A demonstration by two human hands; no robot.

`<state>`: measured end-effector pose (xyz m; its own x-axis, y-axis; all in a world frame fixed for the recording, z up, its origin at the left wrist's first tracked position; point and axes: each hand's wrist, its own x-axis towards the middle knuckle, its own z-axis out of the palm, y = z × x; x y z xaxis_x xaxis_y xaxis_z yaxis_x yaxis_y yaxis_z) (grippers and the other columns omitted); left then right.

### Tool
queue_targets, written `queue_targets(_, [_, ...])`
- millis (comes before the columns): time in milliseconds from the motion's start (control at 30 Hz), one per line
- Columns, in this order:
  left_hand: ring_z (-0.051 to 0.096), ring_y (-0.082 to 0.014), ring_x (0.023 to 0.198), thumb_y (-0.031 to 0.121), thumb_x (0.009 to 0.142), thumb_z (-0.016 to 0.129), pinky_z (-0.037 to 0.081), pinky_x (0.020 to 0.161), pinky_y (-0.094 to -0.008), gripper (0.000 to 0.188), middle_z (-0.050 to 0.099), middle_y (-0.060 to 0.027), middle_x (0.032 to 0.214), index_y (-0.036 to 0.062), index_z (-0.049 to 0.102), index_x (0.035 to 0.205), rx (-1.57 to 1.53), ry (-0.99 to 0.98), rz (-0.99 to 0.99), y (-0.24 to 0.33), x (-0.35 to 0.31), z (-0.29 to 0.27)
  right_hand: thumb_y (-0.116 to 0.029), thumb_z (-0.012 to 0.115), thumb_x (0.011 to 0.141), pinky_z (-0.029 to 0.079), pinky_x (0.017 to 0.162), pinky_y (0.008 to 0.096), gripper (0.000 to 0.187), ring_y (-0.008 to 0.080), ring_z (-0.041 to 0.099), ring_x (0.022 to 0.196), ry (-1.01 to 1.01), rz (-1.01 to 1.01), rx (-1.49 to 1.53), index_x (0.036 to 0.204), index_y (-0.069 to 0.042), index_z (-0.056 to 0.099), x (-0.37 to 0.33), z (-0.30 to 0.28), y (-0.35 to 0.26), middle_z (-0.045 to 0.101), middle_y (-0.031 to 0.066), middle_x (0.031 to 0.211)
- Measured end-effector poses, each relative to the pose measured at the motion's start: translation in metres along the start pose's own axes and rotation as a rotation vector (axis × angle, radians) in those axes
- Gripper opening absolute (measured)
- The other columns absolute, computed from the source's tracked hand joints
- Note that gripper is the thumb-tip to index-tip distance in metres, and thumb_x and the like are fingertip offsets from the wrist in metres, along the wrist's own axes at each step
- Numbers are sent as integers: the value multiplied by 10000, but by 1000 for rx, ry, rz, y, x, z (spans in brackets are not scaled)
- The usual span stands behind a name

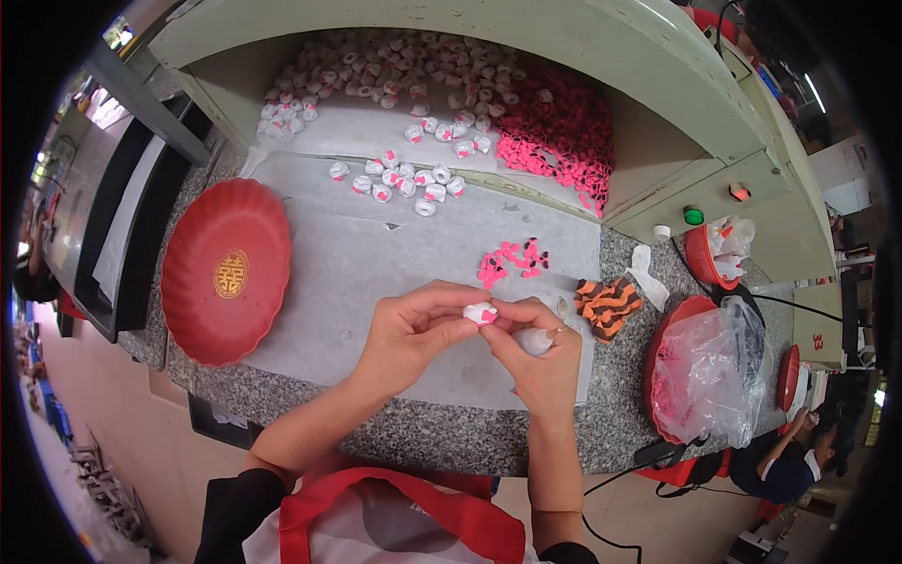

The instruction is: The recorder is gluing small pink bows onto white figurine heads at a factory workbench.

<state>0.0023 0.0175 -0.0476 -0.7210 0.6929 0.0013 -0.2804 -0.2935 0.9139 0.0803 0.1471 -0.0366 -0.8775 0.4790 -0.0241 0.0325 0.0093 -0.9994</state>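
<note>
Above the middle of the paper-covered worktop, my left hand [411, 331] pinches a small white piece with a pink patch [480, 314] between thumb and fingers. The fingertips of my right hand [545, 367] meet it from the other side, closed on the same piece. A whitish bottle-like thing with a thin tip [536, 341] also lies in my right hand, partly hidden by the fingers. Just beyond my hands lies a loose group of small pink and black pieces [513, 260]. Several white pieces with pink patches [406, 180] stand farther back on the paper.
A shelf behind holds many white pieces [395, 66] and a heap of pink ones [554, 155]. At left lies a red scalloped tray [268, 273]. Rightward are an orange-and-black striped cloth [609, 308], a red tray [655, 376] under clear plastic bags [709, 371], and a red basket [697, 254].
</note>
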Motion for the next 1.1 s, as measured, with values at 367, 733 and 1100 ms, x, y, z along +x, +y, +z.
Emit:
queue_targets(367, [563,-173,903,-42,778,546,454,811,-282,255,593,-105,985,-36,563,1032,-84,115,-88,0,-1,-3,51,639,688,399,545,187,209,72,515,637,-80,-72,-73,893,16,611,7,1,2,560,30,744])
queue_targets(733, [582,-168,858,-2,790,558,483,749,-270,263,604,-123,933,-27,549,1051,-398,142,-304,1,1,4,61,653,665,451,556,209,274,88,539,615,-39,-233,-100,918,11,563,3,-1,-6,584,55,779])
queue_targets(1100, [620,-135,717,-44,734,618,503,624,-241,255,628,-91,796,-20,537,974,344,28,79,15,-22,-16,24,664,701,450,515,219,182,120,555,628,-209,36,413,830,9,537,2,13,11,594,121,831])
